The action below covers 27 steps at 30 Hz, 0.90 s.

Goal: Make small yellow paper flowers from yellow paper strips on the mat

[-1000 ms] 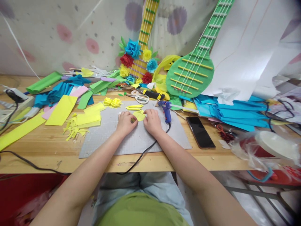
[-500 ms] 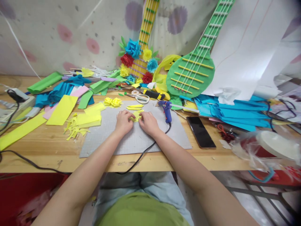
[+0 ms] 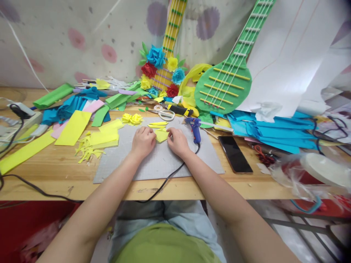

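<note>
A small folded piece of yellow crepe paper [image 3: 161, 136] lies between my hands on the grey board [image 3: 153, 166]. My left hand [image 3: 143, 141] is closed at the paper's left edge, its fingers bent and close together. At the right edge, the curled fingers of my right hand [image 3: 178, 141] meet the paper near its upper corner; the thumb is partly hidden. Just beyond are several narrow yellow paper strips [image 3: 158, 125]. Yellow paper flowers [image 3: 132, 118] sit at the board's back left. A blue glue gun [image 3: 195, 129] rests right of my right hand, its black cord passing under my right forearm.
Scissors [image 3: 166, 115] lie behind the board. A phone [image 3: 235, 154] is to the right, near blue crepe paper [image 3: 274, 128]. Yellow sheets [image 3: 104, 138] and scraps [image 3: 89, 149] lie left. A green paper instrument [image 3: 223, 87] and a flowered yellow one [image 3: 168, 40] lean at the back.
My right hand has shifted a little to the right, and my left hand slightly inward on the paper. More of the yellow paper shows between them.
</note>
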Motion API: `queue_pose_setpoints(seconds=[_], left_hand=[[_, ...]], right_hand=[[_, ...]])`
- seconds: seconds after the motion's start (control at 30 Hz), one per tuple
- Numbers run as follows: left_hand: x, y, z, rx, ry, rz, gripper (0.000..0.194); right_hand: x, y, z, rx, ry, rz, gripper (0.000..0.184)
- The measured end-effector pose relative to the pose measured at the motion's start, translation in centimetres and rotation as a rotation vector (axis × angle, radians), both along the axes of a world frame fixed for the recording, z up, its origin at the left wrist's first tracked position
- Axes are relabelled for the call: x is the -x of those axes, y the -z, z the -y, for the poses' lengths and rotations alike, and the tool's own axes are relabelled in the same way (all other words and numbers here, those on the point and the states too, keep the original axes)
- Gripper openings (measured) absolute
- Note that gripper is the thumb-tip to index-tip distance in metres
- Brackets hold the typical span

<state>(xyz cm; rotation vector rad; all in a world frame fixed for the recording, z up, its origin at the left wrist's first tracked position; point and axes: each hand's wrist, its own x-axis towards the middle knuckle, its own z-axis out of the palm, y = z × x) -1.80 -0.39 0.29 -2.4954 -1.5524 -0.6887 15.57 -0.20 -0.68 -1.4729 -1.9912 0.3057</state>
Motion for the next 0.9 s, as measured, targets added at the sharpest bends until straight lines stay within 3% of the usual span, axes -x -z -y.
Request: queue_pose_setpoints(seconds=[0.2, 0.47, 0.67, 0.9], left_hand=[[-1.2, -0.2, 1.3, -0.058, 0.014, -0.076, 0.017], [-1.0, 0.5, 0.4, 0.047, 0.205, 0.008, 0.019], [-0.4, 0.8, 0.2, 0.123, 0.198, 0.126, 0.028], [-0.5, 0.3, 0.3, 0.182, 0.14, 0.161, 0.04]], right_hand=[[-0.8, 0.0, 0.1, 0.02, -0.136, -0.081, 0.038], [-0.5, 0.1, -0.1, 0.047, -0.131, -0.051, 0.03], [-0.6, 0.0, 0.0, 0.026, -0.162, -0.091, 0.03], [-0.4, -0.3, 0.5, 0.062, -0.246, -0.089, 0.045]])
